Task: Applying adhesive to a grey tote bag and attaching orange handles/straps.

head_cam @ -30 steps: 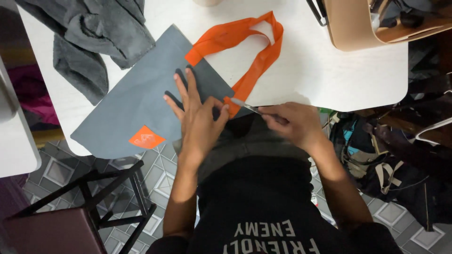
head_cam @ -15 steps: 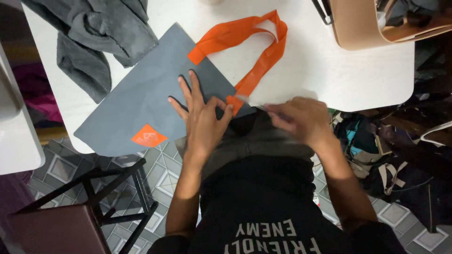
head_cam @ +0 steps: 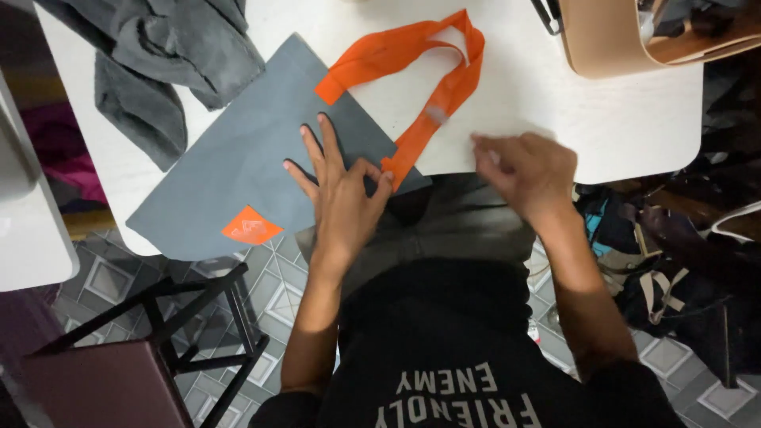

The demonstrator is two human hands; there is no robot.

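A grey tote bag [head_cam: 246, 158] with an orange handle loop [head_cam: 432, 71] and an orange patch [head_cam: 251, 226] lies flat on the white table [head_cam: 523, 103], its lower corner hanging over the front edge. My left hand [head_cam: 341, 190] presses flat on the bag with fingers spread, thumb beside the base of the orange handle. My right hand [head_cam: 527, 170] is blurred at the table's front edge, right of the handle, fingers curled. Whether it holds anything is not visible.
A dark grey garment [head_cam: 166, 55] is heaped at the table's back left. A tan wooden curved container [head_cam: 610, 40] stands at the back right. A black-framed stool [head_cam: 119, 357] sits on the tiled floor at left, and bags and straps [head_cam: 674, 261] crowd the floor at right.
My right hand has moved right, away from the left hand and the handle's base. The thin metal tool seen in it a second ago no longer shows. The left hand stays on the bag.
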